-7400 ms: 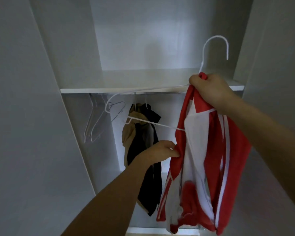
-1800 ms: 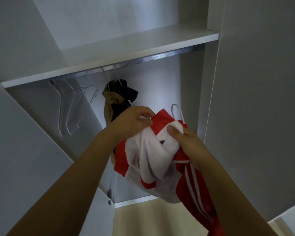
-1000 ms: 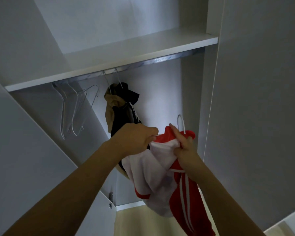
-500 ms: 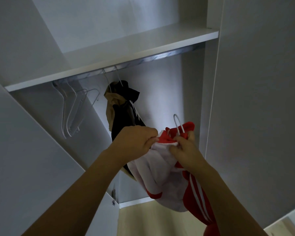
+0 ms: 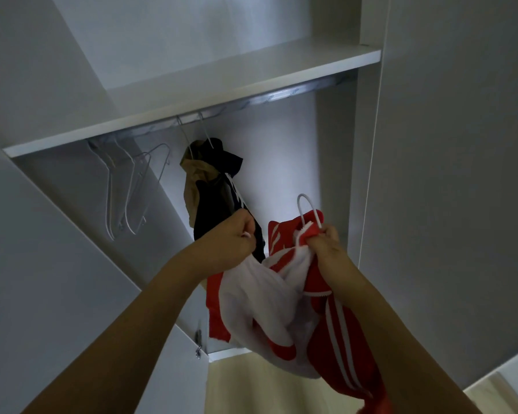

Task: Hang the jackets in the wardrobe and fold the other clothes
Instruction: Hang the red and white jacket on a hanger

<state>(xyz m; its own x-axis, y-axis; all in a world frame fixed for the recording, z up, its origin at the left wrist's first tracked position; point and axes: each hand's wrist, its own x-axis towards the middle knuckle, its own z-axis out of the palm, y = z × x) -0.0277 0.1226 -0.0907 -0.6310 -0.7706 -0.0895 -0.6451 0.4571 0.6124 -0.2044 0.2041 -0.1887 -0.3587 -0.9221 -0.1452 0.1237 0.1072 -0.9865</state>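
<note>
A red and white jacket point(image 5: 269, 297) hangs bunched between my two hands in front of the open wardrobe. My left hand point(image 5: 231, 243) grips its white lining on the left side. My right hand point(image 5: 326, 249) pinches the red collar beside the neck of a white hanger point(image 5: 307, 210), whose hook sticks up out of the collar. The rest of the hanger is hidden inside the jacket. Behind my hands, a black jacket point(image 5: 219, 198) and a tan jacket point(image 5: 193, 177) hang from the metal rail point(image 5: 287, 95).
Several bare hangers point(image 5: 129, 189) dangle at the rail's left end. A white shelf point(image 5: 192, 94) lies just above the rail. The wardrobe's side panel point(image 5: 365, 174) stands close on the right, and a door point(image 5: 57, 279) stands on the left.
My hands have drawn apart, spreading the jacket wider over the hanger. The hanger's hook stands more clearly out of the red collar.
</note>
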